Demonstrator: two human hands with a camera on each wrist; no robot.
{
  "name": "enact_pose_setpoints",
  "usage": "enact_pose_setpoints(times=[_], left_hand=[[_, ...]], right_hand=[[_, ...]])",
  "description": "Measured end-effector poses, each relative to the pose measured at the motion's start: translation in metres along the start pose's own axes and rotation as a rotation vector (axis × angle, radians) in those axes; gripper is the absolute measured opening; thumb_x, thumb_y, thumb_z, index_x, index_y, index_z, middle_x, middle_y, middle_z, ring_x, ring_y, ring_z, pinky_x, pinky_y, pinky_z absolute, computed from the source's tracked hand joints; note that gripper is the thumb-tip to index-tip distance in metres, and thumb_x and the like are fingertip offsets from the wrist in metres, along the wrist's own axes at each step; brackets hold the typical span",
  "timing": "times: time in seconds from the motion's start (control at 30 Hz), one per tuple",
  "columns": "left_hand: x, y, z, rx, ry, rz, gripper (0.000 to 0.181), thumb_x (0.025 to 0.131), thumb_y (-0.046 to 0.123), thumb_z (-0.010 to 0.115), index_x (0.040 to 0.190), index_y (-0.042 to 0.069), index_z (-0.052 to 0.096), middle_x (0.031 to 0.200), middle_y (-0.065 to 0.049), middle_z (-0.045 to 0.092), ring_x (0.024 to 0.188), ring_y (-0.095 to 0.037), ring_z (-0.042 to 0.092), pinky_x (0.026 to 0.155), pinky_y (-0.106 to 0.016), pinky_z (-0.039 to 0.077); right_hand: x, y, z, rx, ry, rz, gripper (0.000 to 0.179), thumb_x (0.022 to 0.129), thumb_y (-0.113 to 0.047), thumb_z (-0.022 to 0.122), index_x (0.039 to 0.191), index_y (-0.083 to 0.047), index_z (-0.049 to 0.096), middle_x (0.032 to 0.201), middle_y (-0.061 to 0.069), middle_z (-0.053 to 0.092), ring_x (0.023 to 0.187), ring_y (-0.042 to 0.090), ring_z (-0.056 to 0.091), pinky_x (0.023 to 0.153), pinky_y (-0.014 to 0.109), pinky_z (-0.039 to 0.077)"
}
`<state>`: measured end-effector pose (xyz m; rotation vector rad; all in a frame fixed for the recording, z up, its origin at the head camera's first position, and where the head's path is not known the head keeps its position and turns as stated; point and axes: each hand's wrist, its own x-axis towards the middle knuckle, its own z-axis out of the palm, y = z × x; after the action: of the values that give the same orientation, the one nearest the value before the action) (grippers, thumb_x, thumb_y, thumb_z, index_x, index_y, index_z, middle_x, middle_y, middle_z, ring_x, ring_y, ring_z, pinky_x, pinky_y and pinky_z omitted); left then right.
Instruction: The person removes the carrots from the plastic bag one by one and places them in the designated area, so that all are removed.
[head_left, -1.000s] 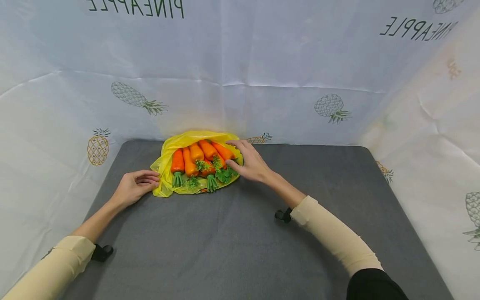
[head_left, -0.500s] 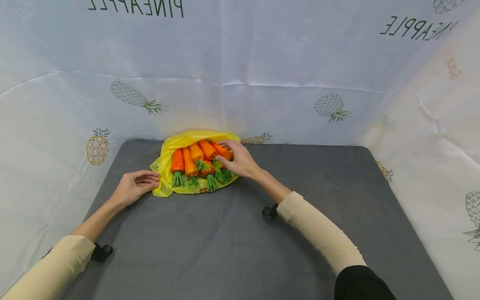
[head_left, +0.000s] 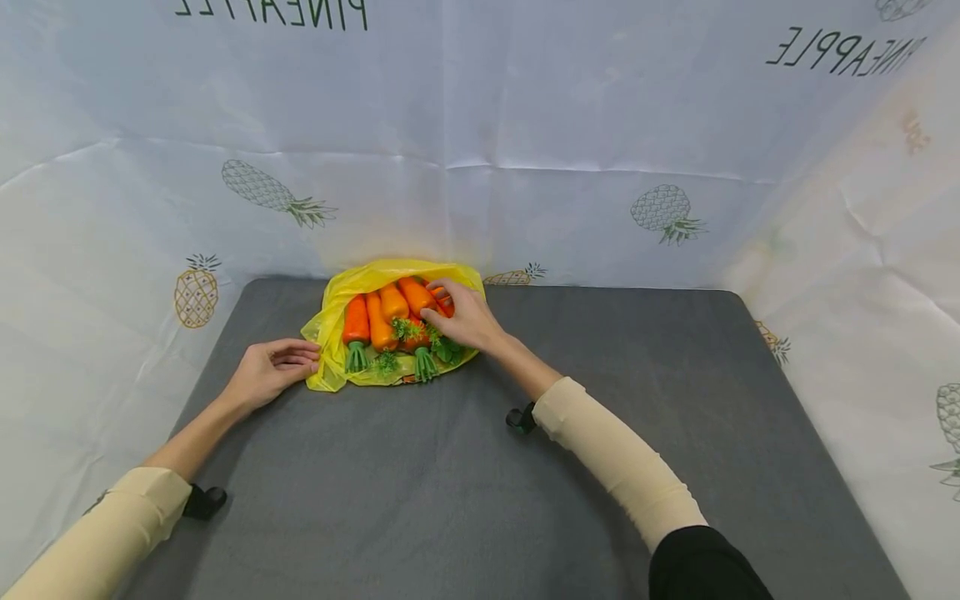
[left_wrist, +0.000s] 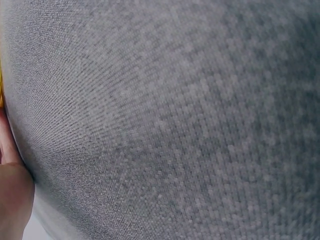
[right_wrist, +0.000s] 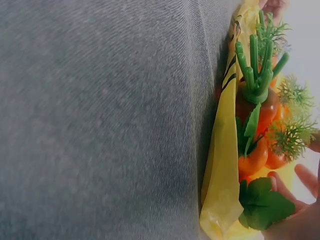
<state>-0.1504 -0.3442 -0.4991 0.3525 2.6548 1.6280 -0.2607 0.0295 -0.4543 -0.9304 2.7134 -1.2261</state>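
Observation:
A yellow plastic bag (head_left: 339, 292) lies at the back of the table with its mouth toward me, full of orange carrots (head_left: 357, 318) with green tops. At its left edge my left hand (head_left: 272, 371) pinches the plastic between thumb and fingers; the left wrist view catches only part of that hand (left_wrist: 14, 200). My right hand (head_left: 463, 318) reaches into the right side of the mouth, thumb and fingers spread over the carrots, covering some of them. In the right wrist view green leaves (right_wrist: 267, 202) lie beside that hand, along with a carrot's green stem (right_wrist: 257, 80).
A grey cloth (head_left: 450, 483) covers the table. Behind it hangs a white curtain (head_left: 487, 100) printed with pineapples, close to the bag's back edge. Both forearms carry a black wrist strap (head_left: 521, 419).
My right hand has moved left from the bag's right rim to over the carrots. My left hand has stayed at the left edge, and the carrots lie as before.

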Motion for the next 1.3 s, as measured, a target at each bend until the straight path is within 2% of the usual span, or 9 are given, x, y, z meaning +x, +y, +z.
enact_pose_setpoints(times=[0.17, 0.33, 0.53, 0.67, 0.8, 0.9, 1.07, 1.17, 1.3], left_hand=[[0.001, 0.000, 0.000, -0.005, 0.001, -0.006, 0.032, 0.097, 0.001, 0.080, 0.126, -0.009, 0.074, 0.109, 0.015, 0.079, 0.093, 0.006, 0.075, 0.079, -0.012, 0.061], [0.001, 0.001, 0.000, -0.004, 0.003, -0.003, 0.031, 0.097, 0.001, 0.079, 0.126, -0.009, 0.074, 0.108, 0.015, 0.079, 0.092, 0.007, 0.075, 0.079, -0.012, 0.061], [0.002, 0.004, 0.000, -0.007, -0.003, -0.007, 0.032, 0.098, 0.002, 0.079, 0.127, -0.009, 0.074, 0.109, 0.014, 0.080, 0.092, 0.007, 0.074, 0.080, -0.012, 0.061], [0.002, 0.005, 0.001, -0.010, -0.009, -0.005, 0.032, 0.098, 0.002, 0.079, 0.127, -0.009, 0.073, 0.109, 0.012, 0.080, 0.093, 0.007, 0.074, 0.080, -0.012, 0.061], [0.002, 0.005, 0.001, -0.008, -0.009, -0.006, 0.031, 0.098, 0.002, 0.079, 0.127, -0.009, 0.073, 0.109, 0.012, 0.080, 0.093, 0.007, 0.074, 0.080, -0.011, 0.061], [0.002, 0.005, 0.001, -0.001, -0.007, -0.011, 0.031, 0.098, 0.002, 0.079, 0.127, -0.008, 0.074, 0.109, 0.012, 0.080, 0.093, 0.008, 0.074, 0.080, -0.011, 0.061], [0.002, 0.004, 0.001, 0.003, -0.002, -0.017, 0.031, 0.098, 0.003, 0.080, 0.127, -0.008, 0.074, 0.108, 0.010, 0.080, 0.092, 0.007, 0.074, 0.080, -0.011, 0.061], [0.001, 0.002, 0.001, 0.005, 0.000, -0.020, 0.032, 0.098, 0.003, 0.080, 0.127, -0.008, 0.074, 0.109, 0.010, 0.080, 0.092, 0.008, 0.074, 0.080, -0.012, 0.061], [-0.001, 0.001, 0.001, 0.008, 0.009, -0.020, 0.032, 0.098, 0.003, 0.079, 0.127, -0.009, 0.074, 0.108, 0.013, 0.080, 0.092, 0.008, 0.074, 0.079, -0.012, 0.061]], right_hand=[[0.002, -0.002, 0.005, -0.024, 0.021, 0.019, 0.050, 0.105, -0.036, 0.072, 0.146, -0.008, 0.061, 0.118, 0.015, 0.076, 0.087, 0.025, 0.070, 0.078, 0.036, 0.057], [0.003, -0.006, 0.008, -0.037, 0.040, 0.055, 0.050, 0.104, -0.036, 0.074, 0.145, -0.011, 0.062, 0.096, 0.011, 0.073, 0.064, 0.016, 0.055, 0.060, 0.025, 0.043], [0.004, -0.011, 0.011, -0.049, 0.067, 0.097, 0.048, 0.104, -0.037, 0.074, 0.143, -0.012, 0.063, 0.083, 0.011, 0.072, 0.046, 0.009, 0.033, 0.047, 0.023, 0.031], [0.003, -0.012, 0.012, -0.048, 0.095, 0.103, 0.045, 0.103, -0.034, 0.077, 0.139, -0.010, 0.067, 0.093, 0.013, 0.078, 0.043, 0.009, 0.030, 0.044, 0.022, 0.028], [0.003, -0.012, 0.012, -0.061, 0.108, 0.113, 0.041, 0.102, -0.032, 0.078, 0.136, -0.010, 0.069, 0.110, 0.015, 0.081, 0.045, 0.008, 0.039, 0.046, 0.021, 0.032], [0.003, -0.012, 0.011, -0.068, 0.109, 0.125, 0.039, 0.102, -0.032, 0.078, 0.134, -0.009, 0.070, 0.116, 0.015, 0.081, 0.049, 0.009, 0.047, 0.049, 0.020, 0.036], [0.005, -0.014, 0.012, -0.109, 0.113, 0.134, 0.045, 0.101, -0.037, 0.079, 0.134, -0.009, 0.070, 0.098, 0.012, 0.080, 0.049, 0.010, 0.044, 0.048, 0.021, 0.034], [0.007, -0.015, 0.015, -0.164, 0.113, 0.142, 0.048, 0.100, -0.041, 0.080, 0.135, -0.010, 0.069, 0.083, 0.008, 0.073, 0.049, 0.009, 0.040, 0.048, 0.020, 0.032], [0.009, -0.017, 0.019, -0.210, 0.117, 0.153, 0.048, 0.100, -0.042, 0.080, 0.135, -0.012, 0.069, 0.074, 0.004, 0.065, 0.048, 0.009, 0.037, 0.047, 0.020, 0.031]])
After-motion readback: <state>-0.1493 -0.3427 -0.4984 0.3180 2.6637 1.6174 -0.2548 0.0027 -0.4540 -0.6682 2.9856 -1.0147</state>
